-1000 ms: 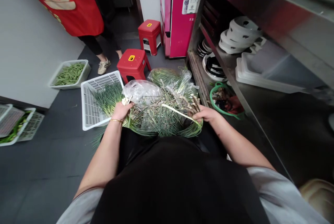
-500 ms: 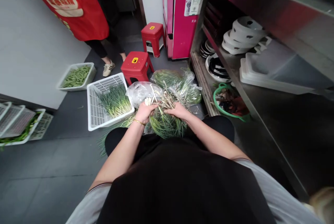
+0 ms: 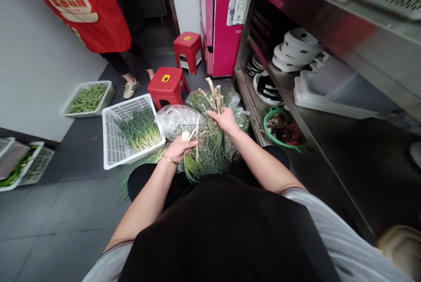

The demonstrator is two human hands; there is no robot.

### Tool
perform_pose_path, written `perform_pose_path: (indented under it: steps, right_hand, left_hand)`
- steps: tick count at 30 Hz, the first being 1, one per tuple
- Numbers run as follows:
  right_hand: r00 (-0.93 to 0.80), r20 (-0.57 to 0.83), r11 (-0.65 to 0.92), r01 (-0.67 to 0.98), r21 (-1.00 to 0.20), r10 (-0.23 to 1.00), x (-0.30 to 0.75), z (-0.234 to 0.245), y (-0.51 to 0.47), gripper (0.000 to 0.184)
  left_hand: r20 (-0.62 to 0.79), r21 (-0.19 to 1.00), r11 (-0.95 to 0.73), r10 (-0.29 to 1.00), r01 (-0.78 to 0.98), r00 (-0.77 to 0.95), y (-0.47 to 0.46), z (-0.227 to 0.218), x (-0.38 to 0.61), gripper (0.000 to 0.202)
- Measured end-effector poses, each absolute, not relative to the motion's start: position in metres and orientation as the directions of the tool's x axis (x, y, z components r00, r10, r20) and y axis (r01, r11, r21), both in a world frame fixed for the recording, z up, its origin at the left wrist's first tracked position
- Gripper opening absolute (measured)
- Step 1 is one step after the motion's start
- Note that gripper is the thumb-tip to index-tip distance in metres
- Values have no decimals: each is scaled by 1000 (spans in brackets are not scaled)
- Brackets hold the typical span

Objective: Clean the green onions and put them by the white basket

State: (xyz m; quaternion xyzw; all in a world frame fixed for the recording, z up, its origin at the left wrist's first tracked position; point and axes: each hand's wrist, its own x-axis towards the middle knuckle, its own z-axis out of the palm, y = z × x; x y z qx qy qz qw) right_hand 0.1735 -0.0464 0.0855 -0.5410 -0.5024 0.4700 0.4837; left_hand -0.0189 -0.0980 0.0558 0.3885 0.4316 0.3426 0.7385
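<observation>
My right hand (image 3: 225, 120) is closed round a bunch of scallions (image 3: 215, 97), whose pale, dirty root ends point up and whose green leaves hang below the fist. To its left, my left hand (image 3: 180, 147) grips a few cleaner scallions (image 3: 186, 136) with white ends; their leaves droop over my lap. A clear plastic bag (image 3: 176, 120) lies just beyond the left hand. More bagged greens (image 3: 241, 119) sit behind the right hand. The white basket (image 3: 108, 141) on the left holds a neat pile of scallions (image 3: 140, 128).
Two red stools, a near one (image 3: 167, 82) and a far one (image 3: 187, 47), stand ahead. A person in a red apron (image 3: 108, 32) is at the upper left, behind a tub of green beans (image 3: 88, 99). A metal shelf (image 3: 296, 93) with dishes runs along the right.
My hands have moved apart. The right hand has lifted its scallions up and to the right, roots upward, while the left keeps a few lower down. The other person's hand has come into view.
</observation>
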Motion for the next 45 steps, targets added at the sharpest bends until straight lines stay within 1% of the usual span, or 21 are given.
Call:
perform_pose_path:
  steps: [2,4,6,8,10,12,15,16,18,21,23,25,29,31,33,35,37,38,41,45]
  right_hand:
    - [29,-62,-65,108,-992,998,179,83,-51,27]
    - [-106,-140,-120,172,-978,984,176,76,-65,25]
    - [-258,-205,-149,221,-964,944,165,64,-82,28]
    - [-309,-211,-147,218,-965,928,152,51,-97,29]
    - [-281,-200,-150,190,-970,939,145,42,-104,30]
    - [-295,-196,-156,155,-976,935,144,40,-104,31]
    - [-351,-189,-162,106,-981,917,154,47,-97,34]
    - [-348,-190,-176,71,-982,918,159,51,-94,34]
    - [-317,-204,-227,-39,-973,926,168,61,-88,30]
    - [-261,-222,-281,-217,-935,940,184,78,-79,25]
    - [-208,-209,-265,-293,-919,955,197,92,-74,24]
    - [-155,-184,-227,-336,-914,970,212,108,-69,24]
    - [-24,-95,-97,-356,-929,995,247,137,-60,27]
    - [27,-37,-27,-291,-956,999,258,142,-56,28]
    - [28,-18,-14,-152,-988,999,256,137,-56,28]
    - [-37,-48,-47,18,-999,998,240,122,-58,31]
    - [-133,-87,-66,161,-985,987,215,102,-63,34]
    - [-147,-92,-62,200,-978,985,201,92,-66,32]
    - [-115,-52,-16,292,-956,992,168,69,-71,24]
    - [-189,-64,19,409,-912,980,155,59,-70,19]
  left_hand:
    - [-362,851,457,867,-258,342,-95,57,-22,34]
    - [-350,835,434,893,-338,282,-90,58,-24,33]
    - [-344,832,402,914,-382,214,-86,57,-24,30]
    - [-343,845,367,930,-389,131,-83,55,-24,33]
    - [-327,884,324,944,-336,47,-84,54,-23,35]
    - [-300,928,295,954,-226,13,-88,54,-21,34]
    - [-302,947,309,950,-91,78,-97,53,-17,33]
    - [-319,940,330,940,-86,125,-101,52,-16,32]
    - [-349,913,386,907,-131,237,-108,49,-15,33]
    - [-353,867,448,860,-217,367,-114,44,-19,44]
    - [-356,864,453,858,-218,371,-114,40,-23,42]
    - [-364,875,444,866,-194,343,-113,35,-27,36]
    - [-397,889,443,873,-119,283,-109,23,-34,34]
    - [-409,883,450,876,-130,254,-108,18,-38,36]
    - [-407,879,449,881,-159,240,-108,15,-41,37]
    - [-399,883,441,885,-158,241,-108,16,-42,36]
    - [-390,895,428,888,-127,246,-109,20,-41,35]
    - [-387,900,423,887,-107,253,-109,23,-39,34]
    - [-381,902,423,875,-88,299,-106,32,-31,35]
    - [-367,908,405,892,-107,264,-96,41,-20,32]
